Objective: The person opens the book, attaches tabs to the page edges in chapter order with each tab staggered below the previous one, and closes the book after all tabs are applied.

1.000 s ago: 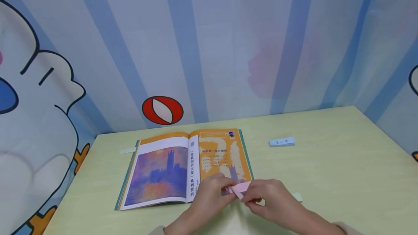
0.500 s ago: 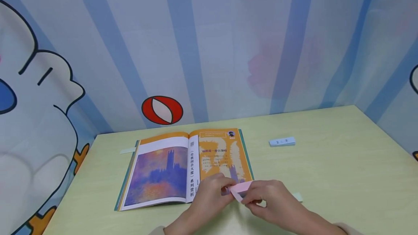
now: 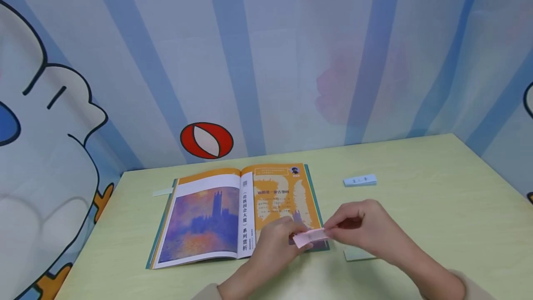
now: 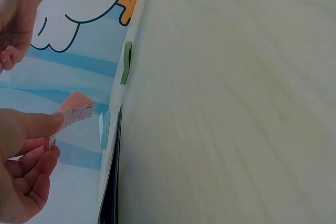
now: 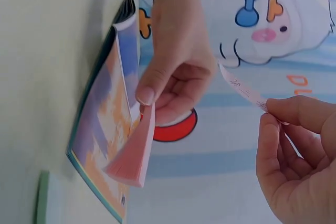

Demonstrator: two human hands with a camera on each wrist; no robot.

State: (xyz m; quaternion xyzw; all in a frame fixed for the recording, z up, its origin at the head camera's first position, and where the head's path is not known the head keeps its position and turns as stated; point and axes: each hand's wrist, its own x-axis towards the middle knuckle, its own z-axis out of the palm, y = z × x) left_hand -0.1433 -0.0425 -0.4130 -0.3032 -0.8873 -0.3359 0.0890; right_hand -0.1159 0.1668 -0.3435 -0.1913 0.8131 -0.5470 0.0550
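Note:
My left hand [image 3: 276, 242] pinches a pink sticky note pad [image 5: 134, 158] between thumb and fingers, over the lower right corner of an open book [image 3: 208, 219]. The pad's many leaves fan out in the right wrist view, and a printed back [image 4: 73, 115] shows in the left wrist view. Between the thumb and index finger of my right hand [image 3: 366, 228] is one end of a single pink slip [image 5: 244, 92] with handwriting on it. That slip hangs apart from the pad in the right wrist view. In the head view it overlaps the pad and mostly hides it.
On the table [image 3: 437, 216], a blue sticky note pad [image 3: 360, 180] with writing lies right of the book. A green sticky note pad [image 3: 357, 253] lies partly under my right hand in view. A pale tab [image 3: 163, 192] sticks out from the book's left edge. A printed cloth [image 3: 283, 82] hangs behind.
My right hand has moved up and to the right, peeling the top pink slip off the pad. The green pad is more exposed now. My left hand has shifted only slightly.

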